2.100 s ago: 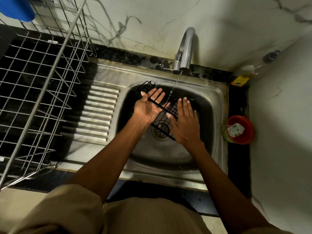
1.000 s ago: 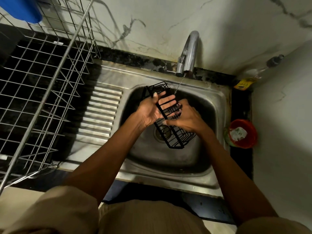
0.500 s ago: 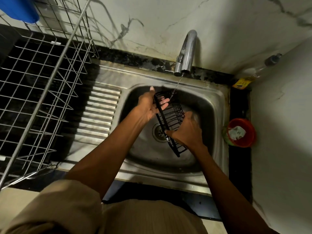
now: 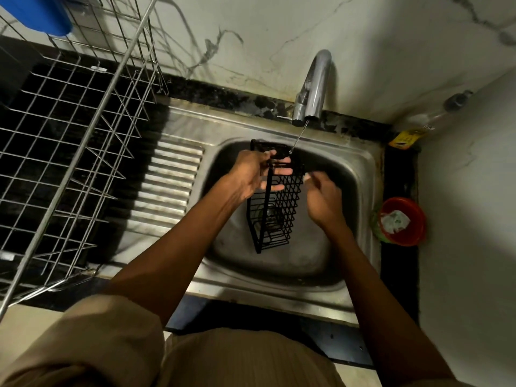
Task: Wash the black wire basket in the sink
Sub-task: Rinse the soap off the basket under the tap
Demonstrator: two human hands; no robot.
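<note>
Rinsing stage of the wash: the black wire basket [image 4: 275, 202] is held on edge over the bowl of the steel sink [image 4: 360, 163], above the drain, its far end reaching up under the tap [image 4: 314, 88], from which a thin stream [image 4: 298, 138] falls onto the top rim. The left hand [image 4: 255, 173] grips the basket's upper end, fingers [image 4: 282, 171] curled round the frame wire. The right hand [image 4: 321, 196] lies just beside the mesh side; it is blurred, so whether its fingers touch the wire, or how wide they are, cannot be told. No sponge or soap shows on the basket. Judged from this, washing is under way and unfinished: the lower end sits clear of the stream and remains to be rinsed, then drained. A steel drying rack [image 4: 69, 135] stands on the worktop beside the sink, and a red bowl [image 4: 402, 222] at its other side.
</note>
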